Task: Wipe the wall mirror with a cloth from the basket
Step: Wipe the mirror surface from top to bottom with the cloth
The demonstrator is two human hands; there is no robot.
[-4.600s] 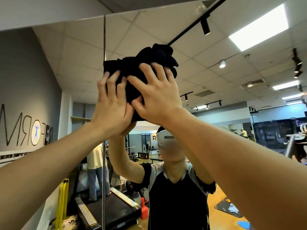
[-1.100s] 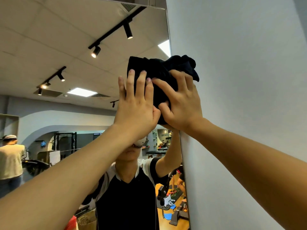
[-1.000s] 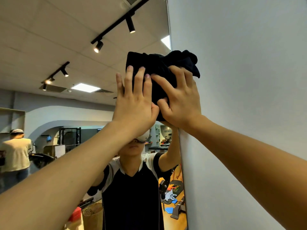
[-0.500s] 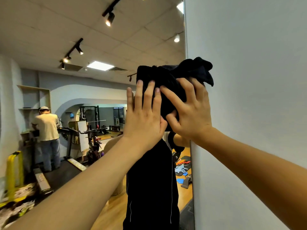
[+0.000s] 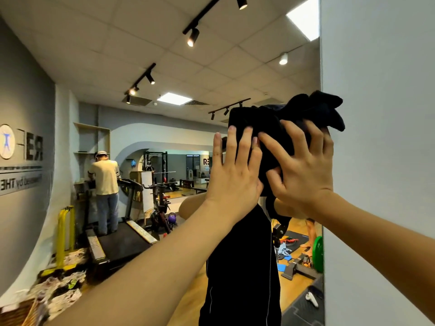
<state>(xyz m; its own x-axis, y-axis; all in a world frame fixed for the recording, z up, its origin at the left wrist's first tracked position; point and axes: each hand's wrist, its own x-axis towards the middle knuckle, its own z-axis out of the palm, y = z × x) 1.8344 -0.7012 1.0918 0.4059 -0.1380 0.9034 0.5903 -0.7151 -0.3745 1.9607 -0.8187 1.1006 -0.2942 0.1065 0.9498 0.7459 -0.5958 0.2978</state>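
Mid-wipe: both hands, left hand (image 5: 231,171) and right hand (image 5: 303,170), press flat-fingered on the dark cloth (image 5: 280,128) against the mirror (image 5: 164,137), beside its right edge. Next, I'd say, sweep lower.

Item I log: wall mirror (image 5: 164,55), upright, right edge meeting a white wall (image 5: 381,114). On its glass, near that edge: one dark bunched cloth (image 5: 270,123), with left hand (image 5: 235,170) and right hand (image 5: 303,170) pressing on it side by side.
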